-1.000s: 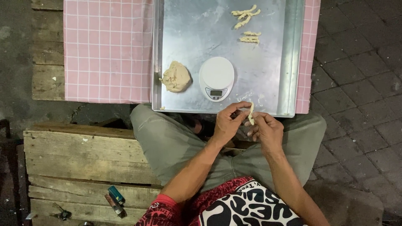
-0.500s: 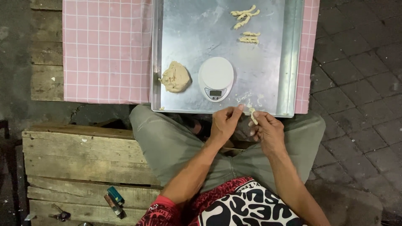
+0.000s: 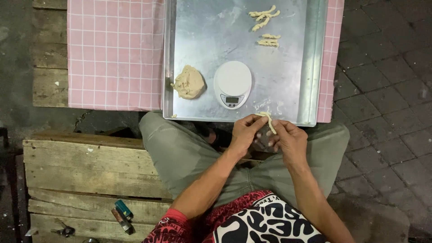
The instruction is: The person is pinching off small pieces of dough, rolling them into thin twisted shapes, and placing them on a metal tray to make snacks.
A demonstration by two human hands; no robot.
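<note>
My left hand (image 3: pixel 245 133) and my right hand (image 3: pixel 291 139) meet over my lap, just below the front rim of a metal tray (image 3: pixel 310 67). Between their fingertips they pinch a short twisted strip of pale dough (image 3: pixel 267 119). On the tray lie a lump of dough (image 3: pixel 189 82) at the left, a round white kitchen scale (image 3: pixel 232 83) beside it, and several twisted dough pieces (image 3: pixel 264 15) at the far side, with two more twisted pieces (image 3: pixel 268 40) below them.
The tray rests on a pink checked cloth (image 3: pixel 114 54) over wooden planks. I sit on a wooden pallet (image 3: pixel 85 171); two lighters (image 3: pixel 122 215) and a small key-like metal thing (image 3: pixel 65 231) lie on it. Grey paving stones (image 3: pixel 387 103) lie to the right.
Both hands have stayed together at the tray's front edge, shifting slightly while working the dough strip between the fingers. Nothing on the tray has moved.
</note>
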